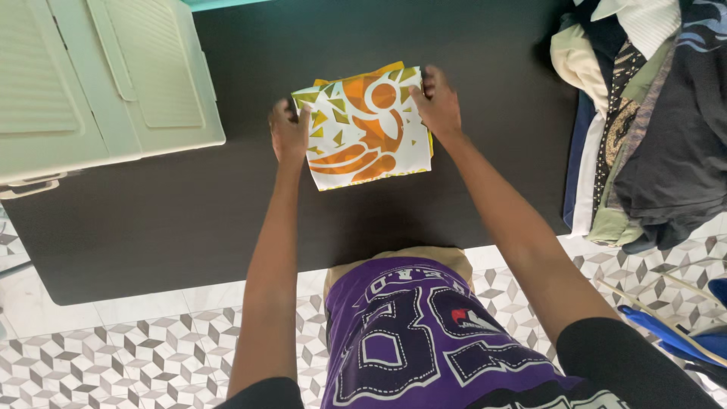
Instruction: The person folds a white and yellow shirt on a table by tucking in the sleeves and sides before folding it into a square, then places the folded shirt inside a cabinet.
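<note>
A folded cloth (362,132), white with orange, yellow and green shapes, lies on the dark table (189,220). My left hand (288,132) grips its far left corner, fingers curled over the edge. On the far right corner sits my right hand (437,102), fingers pinching that edge. Both arms reach straight out over the table from my body, which wears a purple shirt.
A pale green plastic box with a ribbed lid (98,76) stands on the table's left end. A heap of mixed dark and light clothes (636,121) lies along the right end. Patterned floor tiles (113,356) show below, and a blue object (674,337) sits at the lower right.
</note>
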